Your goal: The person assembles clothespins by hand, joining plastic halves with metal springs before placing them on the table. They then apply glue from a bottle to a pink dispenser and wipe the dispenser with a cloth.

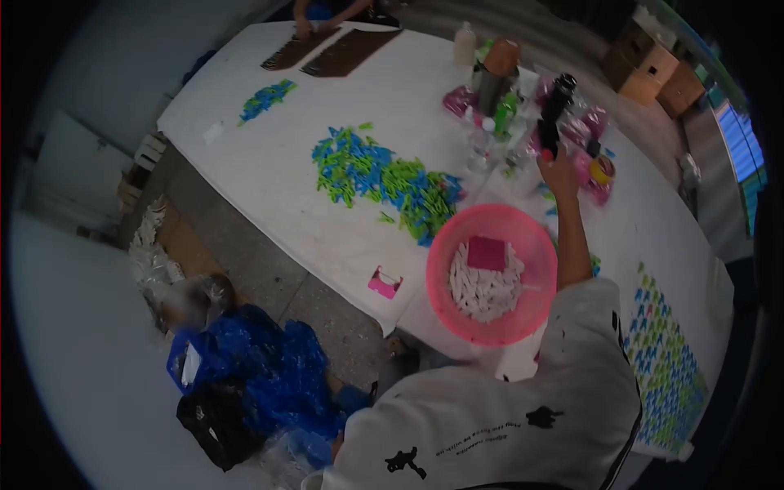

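Note:
My right hand (559, 171) reaches across the white table, its fingers closed round the lower end of a black object (549, 135) with a red part. In front of my body stands a pink basin (441, 306) holding white strips (482, 290) and a dark pink block (487, 254). Left of the basin lie a pile of green and blue clips (384, 175) and a pink and black piece (385, 283). Of my left hand (336, 445), only a small patch of skin shows beside the grey shirt; its fingers are hidden.
Bottles (465, 45), pink plastic packets (584, 126) and a yellow tape roll (602, 169) crowd the far right. Clips in rows (661, 359) cover the right end. Another person's hands (304, 26) touch brown sheets (347, 53). Blue bags (282, 367) lie on the floor.

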